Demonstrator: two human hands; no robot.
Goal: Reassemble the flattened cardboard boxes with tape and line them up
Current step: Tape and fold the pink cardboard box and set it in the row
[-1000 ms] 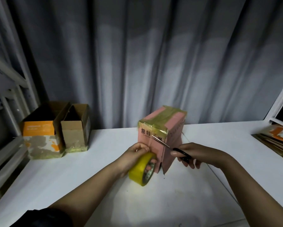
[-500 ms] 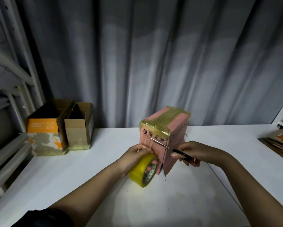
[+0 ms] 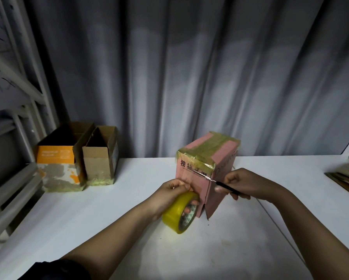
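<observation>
Cutting the tape on a pink box [image 3: 191, 178] near the middle of the tabletop [image 3: 88, 215].

The left hand [image 3: 169, 197] grips a yellow tape roll [image 3: 178, 214] against the box's front face, fingers through its core. The right hand [image 3: 242, 183] holds scissors [image 3: 210, 178], blades at the strip stretched below the taped top. The step appears to be severing the strip; next likely calls for pressing the loose end flat, then moving the box toward two open boxes [image 3: 76, 160] at the back left edge.
</observation>
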